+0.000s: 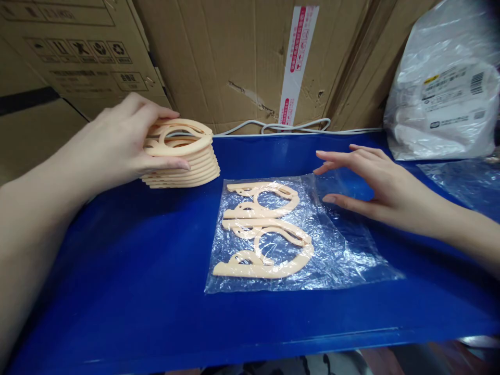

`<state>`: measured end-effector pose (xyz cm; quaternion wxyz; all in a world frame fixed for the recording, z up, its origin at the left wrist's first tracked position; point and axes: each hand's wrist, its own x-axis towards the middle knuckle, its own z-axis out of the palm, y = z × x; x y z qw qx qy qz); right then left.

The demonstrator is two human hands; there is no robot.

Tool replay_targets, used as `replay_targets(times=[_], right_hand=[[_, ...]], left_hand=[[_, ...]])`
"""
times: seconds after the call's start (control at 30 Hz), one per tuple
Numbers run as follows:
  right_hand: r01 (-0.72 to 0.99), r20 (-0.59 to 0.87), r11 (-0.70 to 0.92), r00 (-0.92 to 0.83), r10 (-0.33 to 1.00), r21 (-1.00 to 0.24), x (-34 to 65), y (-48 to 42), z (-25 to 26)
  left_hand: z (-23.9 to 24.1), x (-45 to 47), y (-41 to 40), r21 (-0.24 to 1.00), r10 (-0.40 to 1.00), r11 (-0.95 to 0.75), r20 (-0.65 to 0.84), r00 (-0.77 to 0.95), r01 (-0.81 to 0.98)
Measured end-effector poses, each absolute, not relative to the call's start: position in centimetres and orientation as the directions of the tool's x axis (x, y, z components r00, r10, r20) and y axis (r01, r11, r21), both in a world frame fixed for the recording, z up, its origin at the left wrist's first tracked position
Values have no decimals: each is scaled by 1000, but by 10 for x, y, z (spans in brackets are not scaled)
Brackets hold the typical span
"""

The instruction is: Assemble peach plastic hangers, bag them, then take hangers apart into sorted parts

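Note:
At the back left stands a stack of cream-coloured folding plastic hangers (199, 162). My left hand (117, 138) is closed on the stack's left end, thumb along the near side and fingers over the far side. In the middle of the table lies a clear plastic bag (339, 260), flat, with two folded hangers (287, 270) of the same kind inside, one above the other. Over the bag's upper right part hovers my right hand (385, 190), fingers spread and holding nothing.
The blue table (128, 291) has its front edge near the bottom of the view. Cardboard boxes (211, 57) line the back, with a white cable (289, 127) along their foot. A white plastic-wrapped pack (445, 104) stands at back right, near more clear film (461, 182).

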<state>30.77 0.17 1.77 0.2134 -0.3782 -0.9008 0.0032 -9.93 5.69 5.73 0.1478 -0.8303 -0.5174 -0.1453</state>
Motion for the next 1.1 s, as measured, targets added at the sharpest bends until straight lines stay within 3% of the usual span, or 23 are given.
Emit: replay_targets(times=[0.13,0.23,0.33,0.47,0.83,1.1], right_hand=[[690,455,705,-581,675,-166,302,-7,23],[636,438,694,-547,713,-337,295,-17,27],[540,326,657,-586,742,-526,286,-27,28],[447,259,628,-643,720,-637,276,-31,25],[334,123,320,-496,860,-887,272,-26,16],[297,138,267,-393,909,-917,278,-19,16]], left_hand=[[57,-74,39,-124,714,-486,515,475,865],[49,-48,22,-189,601,-589,547,583,785],[35,-25,8,-242,470,-710,536,701,661],[19,-6,0,-246,347,-799,556,755,549],[13,5,-7,-294,312,-798,546,777,526],[12,-12,11,-202,369,-836,481,795,510]])
